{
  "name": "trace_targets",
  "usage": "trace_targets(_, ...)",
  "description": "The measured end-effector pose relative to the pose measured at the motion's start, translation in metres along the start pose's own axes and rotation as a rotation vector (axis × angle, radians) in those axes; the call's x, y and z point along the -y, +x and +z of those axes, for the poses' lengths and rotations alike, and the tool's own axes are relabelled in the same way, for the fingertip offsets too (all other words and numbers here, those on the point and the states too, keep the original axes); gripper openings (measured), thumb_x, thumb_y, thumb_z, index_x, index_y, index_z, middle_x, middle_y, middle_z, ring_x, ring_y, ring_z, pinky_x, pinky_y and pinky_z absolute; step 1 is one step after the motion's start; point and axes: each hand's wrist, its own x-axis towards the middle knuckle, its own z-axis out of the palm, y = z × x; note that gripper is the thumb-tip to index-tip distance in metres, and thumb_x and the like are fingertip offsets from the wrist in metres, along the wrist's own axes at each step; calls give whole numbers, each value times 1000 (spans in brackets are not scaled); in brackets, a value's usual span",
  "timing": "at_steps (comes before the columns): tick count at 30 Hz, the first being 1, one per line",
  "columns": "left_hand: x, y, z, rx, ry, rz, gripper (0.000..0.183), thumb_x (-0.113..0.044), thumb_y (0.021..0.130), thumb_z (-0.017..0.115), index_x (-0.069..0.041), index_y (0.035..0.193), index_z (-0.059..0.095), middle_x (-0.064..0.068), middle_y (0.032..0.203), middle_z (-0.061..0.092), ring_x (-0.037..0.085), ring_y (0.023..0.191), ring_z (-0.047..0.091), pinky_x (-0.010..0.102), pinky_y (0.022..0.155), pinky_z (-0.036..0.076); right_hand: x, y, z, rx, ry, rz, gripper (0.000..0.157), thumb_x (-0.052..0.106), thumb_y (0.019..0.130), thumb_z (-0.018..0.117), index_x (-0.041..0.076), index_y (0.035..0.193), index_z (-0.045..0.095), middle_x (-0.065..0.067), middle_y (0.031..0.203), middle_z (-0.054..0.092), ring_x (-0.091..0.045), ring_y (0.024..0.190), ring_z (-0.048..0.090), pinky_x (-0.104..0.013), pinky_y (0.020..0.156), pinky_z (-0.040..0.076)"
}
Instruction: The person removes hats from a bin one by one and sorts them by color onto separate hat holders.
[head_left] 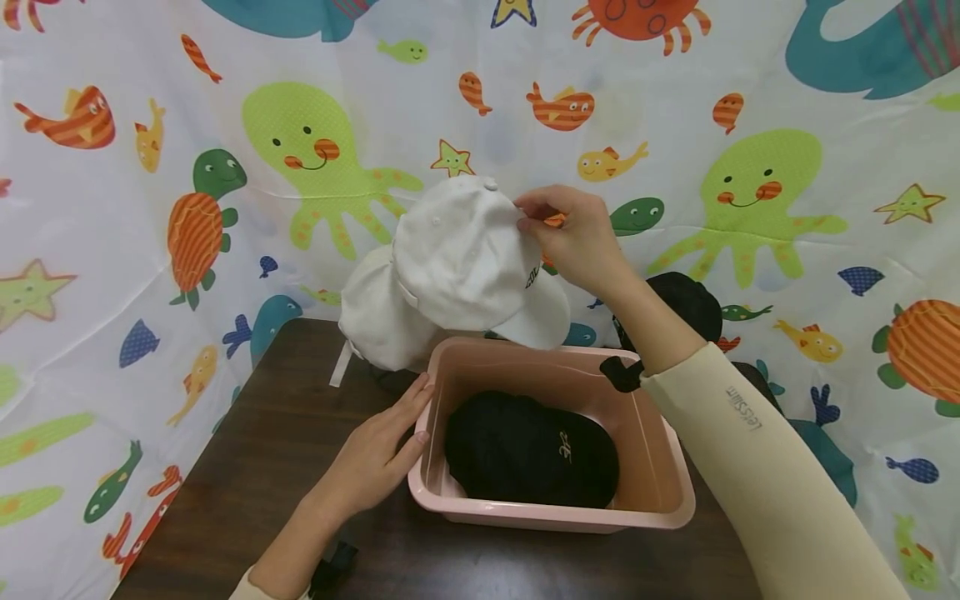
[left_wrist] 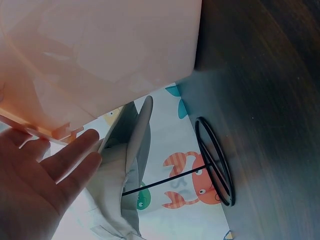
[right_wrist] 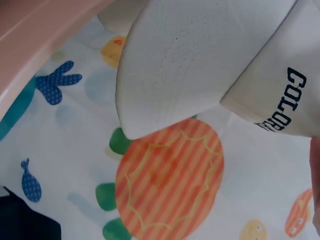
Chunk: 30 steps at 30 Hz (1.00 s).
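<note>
My right hand (head_left: 573, 233) pinches the crown of a white baseball cap (head_left: 465, 258) between thumb and fingertips, above the far rim of a pink plastic basin (head_left: 551, 518). Dark lettering and the brim (right_wrist: 175, 70) of this cap show in the right wrist view. Just left of it, partly covered by it, is another white cap (head_left: 375, 312) with a hanging strap. With fingers extended, my left hand (head_left: 375, 458) touches the basin's left rim. A black cap (head_left: 525, 450) with a small light emblem lies inside the basin.
A black wire stand (left_wrist: 212, 165) rises from the dark wooden table (head_left: 300, 417) behind the basin. Another black cap (head_left: 686, 304) is at the back right, partly behind my right forearm. A white sheet with sea-animal prints (head_left: 525, 150) hangs close behind the table.
</note>
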Motion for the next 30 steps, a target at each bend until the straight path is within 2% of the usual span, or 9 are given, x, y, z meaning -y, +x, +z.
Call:
trace_targets(5,0,-1,0,-1,-3,-1,59,-27,109,54,-14,164,37,2,171,30,25,150,42,59,108,47,-4,3,12,-12,-31,4,20,-9,91,75,-4,111,77,-17,104,76,-27,94,71,-43,88,59)
trace_targets(11,1,-1,0,3,-2,-7,59,-28,109,53,-16,164,37,0,171,29,25,149,42,58,109,47,-7,8,22,-29,-59,40,20,-6,92,75,-3,112,78,-17,108,76,-28,97,72,-41,90,60)
trace_targets(19,2,-3,-2,2,-1,-7,58,-28,109,54,-14,163,39,1,171,29,25,149,42,59,109,46,-16,14,41,-80,-22,34,19,-6,92,75,-3,111,78,-17,106,76,-28,97,72,-40,88,59)
trace_targets(26,0,-1,-2,10,11,-3,58,-28,109,54,-13,163,39,2,171,29,26,149,43,58,109,46,-25,15,64,-148,22,54,18,-5,93,75,-3,110,79,-16,102,77,-27,94,72,-38,81,58)
trace_targets(30,-1,-1,-3,16,10,-7,59,-28,108,54,-13,163,39,2,171,29,26,149,43,58,109,46,-28,17,77,-168,39,71,18,-3,94,75,-2,111,79,-15,102,76,-26,95,72,-37,82,59)
